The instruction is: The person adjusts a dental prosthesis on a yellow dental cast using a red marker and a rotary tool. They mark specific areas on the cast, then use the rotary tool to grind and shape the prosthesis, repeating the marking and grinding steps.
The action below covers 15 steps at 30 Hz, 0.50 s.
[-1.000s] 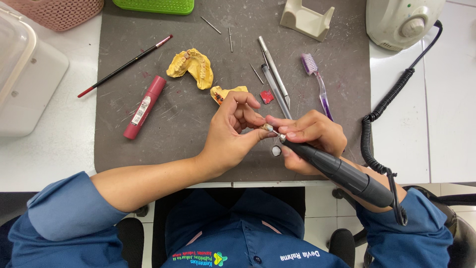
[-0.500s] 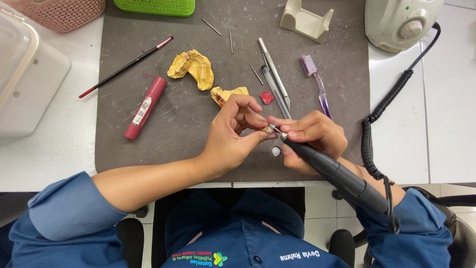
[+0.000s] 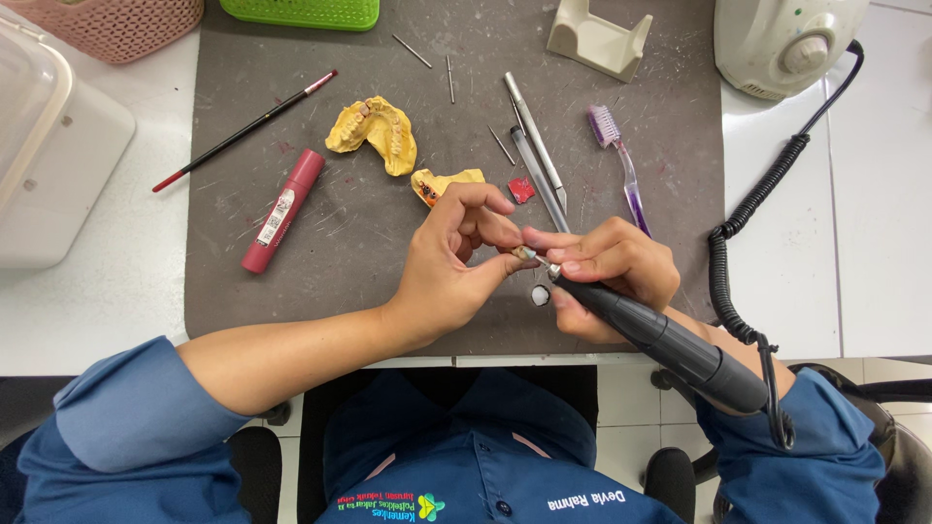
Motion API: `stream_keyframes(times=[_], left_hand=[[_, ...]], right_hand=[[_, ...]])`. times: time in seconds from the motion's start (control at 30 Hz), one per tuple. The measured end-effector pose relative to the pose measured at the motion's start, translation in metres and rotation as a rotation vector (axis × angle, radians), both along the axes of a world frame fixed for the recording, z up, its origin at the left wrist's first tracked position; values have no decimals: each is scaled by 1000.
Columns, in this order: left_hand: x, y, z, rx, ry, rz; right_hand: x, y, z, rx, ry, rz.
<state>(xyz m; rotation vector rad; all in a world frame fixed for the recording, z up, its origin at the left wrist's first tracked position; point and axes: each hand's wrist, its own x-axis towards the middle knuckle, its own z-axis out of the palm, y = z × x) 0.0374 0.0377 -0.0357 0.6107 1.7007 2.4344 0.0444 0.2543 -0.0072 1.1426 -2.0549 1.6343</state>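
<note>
1. Fingertips of my left hand (image 3: 456, 257) pinch a tiny pale workpiece (image 3: 521, 252), held over the dark grey rubber mat (image 3: 320, 252).
2. My right hand (image 3: 607, 277) is clamped round a black rotary handpiece (image 3: 660, 340), its tip touching that piece.
3. Just beside lies a yellow plaster tooth cast (image 3: 442, 181); a small white disc (image 3: 540, 295) sits below.

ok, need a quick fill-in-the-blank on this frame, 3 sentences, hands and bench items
1. The right hand grips a dark rotary handpiece joined to a coiled ____ cable.
2. The left hand pinches a small piece against the handpiece's ____.
3. The toothbrush on the grey mat has a ____ handle.

Missing words: black; tip; purple
</note>
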Motion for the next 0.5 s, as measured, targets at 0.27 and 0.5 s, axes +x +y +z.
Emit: stream_keyframes(times=[0.27,0.5], left_hand=[[-2,-1,0,2,-19,-20],[0,0,1,25,-52,-31]], right_hand=[[-1,-4,-4,-30,31,-25],[-1,-2,-3,-10,34,-29]])
